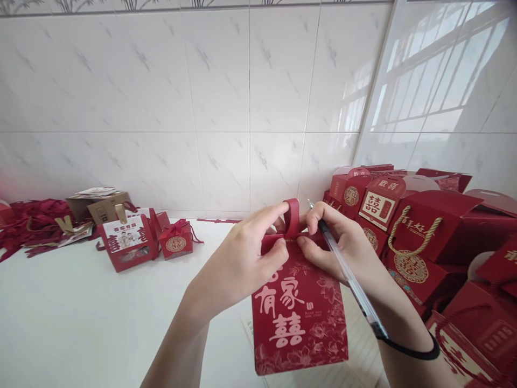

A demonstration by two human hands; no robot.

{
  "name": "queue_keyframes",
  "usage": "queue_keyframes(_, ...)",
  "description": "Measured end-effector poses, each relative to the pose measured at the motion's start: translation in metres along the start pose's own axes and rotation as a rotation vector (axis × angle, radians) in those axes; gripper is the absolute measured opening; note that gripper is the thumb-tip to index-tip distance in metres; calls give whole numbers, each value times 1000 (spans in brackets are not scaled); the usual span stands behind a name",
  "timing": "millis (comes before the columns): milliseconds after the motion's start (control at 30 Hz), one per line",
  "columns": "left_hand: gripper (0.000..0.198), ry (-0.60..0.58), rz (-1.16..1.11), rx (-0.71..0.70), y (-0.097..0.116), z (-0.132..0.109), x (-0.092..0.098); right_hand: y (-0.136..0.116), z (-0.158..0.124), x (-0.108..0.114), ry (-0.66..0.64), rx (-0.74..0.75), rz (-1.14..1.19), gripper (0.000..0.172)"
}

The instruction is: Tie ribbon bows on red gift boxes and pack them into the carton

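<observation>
A red gift box [301, 323] with pale Chinese characters and flower prints stands upright before me, its front facing me. At its top edge my left hand [252, 250] is closed, with the thumb on the front and the fingers by the looped red strap handle [292, 218]. My right hand [339, 237] pinches the same top edge on the other side of the strap. A clear ballpoint pen [351, 280] is tucked in the right hand, its tip pointing up and away. Fingers hide the upper part of the box.
Lined paper [359, 328] lies under the box. Stacked red gift boxes [428, 226] crowd the right side. At left on the white table [81, 318] are a windowed gift box [129, 242], a small ribboned box [176, 241], a cardboard box [105, 207] and dark red ribbons [36, 223]. A tiled wall [218, 108] rises behind.
</observation>
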State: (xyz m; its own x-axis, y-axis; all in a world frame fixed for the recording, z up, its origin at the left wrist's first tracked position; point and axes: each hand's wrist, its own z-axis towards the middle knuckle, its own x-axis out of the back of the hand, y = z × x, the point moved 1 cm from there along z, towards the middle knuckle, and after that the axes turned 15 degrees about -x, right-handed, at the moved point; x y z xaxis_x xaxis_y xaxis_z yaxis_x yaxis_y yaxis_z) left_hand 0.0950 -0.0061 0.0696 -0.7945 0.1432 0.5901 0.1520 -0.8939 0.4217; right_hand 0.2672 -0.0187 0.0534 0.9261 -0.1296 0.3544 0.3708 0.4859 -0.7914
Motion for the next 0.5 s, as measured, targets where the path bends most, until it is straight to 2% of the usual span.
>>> queue_keyframes(133, 37, -16, -1, 24, 1, 0, 0, -1, -1, 1, -17, 7, 24, 19)
queue_keyframes(500, 45, -27, 46, 17, -2, 0, 1, 7, -3, 0, -1, -86, -14, 16)
